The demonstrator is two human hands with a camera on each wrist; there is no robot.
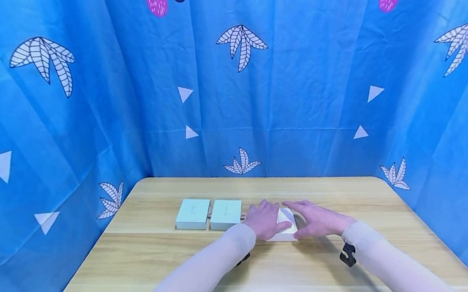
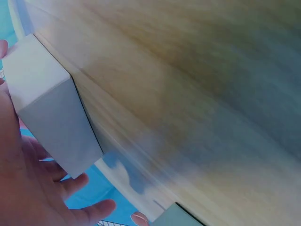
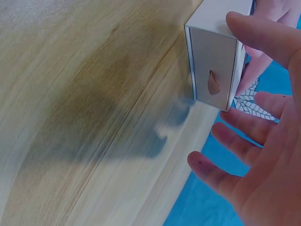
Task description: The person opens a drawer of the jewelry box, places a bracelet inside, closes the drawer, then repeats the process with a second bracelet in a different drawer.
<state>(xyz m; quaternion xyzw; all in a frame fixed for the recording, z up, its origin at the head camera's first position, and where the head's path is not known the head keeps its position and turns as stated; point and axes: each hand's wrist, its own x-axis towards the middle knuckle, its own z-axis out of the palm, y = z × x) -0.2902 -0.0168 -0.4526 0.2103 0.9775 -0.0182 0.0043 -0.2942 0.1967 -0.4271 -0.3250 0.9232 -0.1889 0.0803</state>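
Observation:
A white box [image 1: 283,237] lies flat on the wooden table, with both hands around it. My left hand [image 1: 263,220] lies over its left part, thumb across the top and fingers spread past the far left corner. In the left wrist view those fingers [image 2: 74,186] extend loosely beside the box's far end. On the other side my right hand [image 1: 317,220] spans the box's right end, thumb at the near corner and index fingertip at the far corner. Its remaining fingers [image 3: 207,169] are spread apart. A small brown tab [image 3: 213,84] shows on the box's right face.
Two mint-green boxes, one further left [image 1: 193,213] and one nearer [image 1: 225,214], lie in a row left of the white box, with small tabs on their right sides. Blue patterned curtains [image 1: 229,95] surround the wooden table [image 1: 151,250] at its back and sides.

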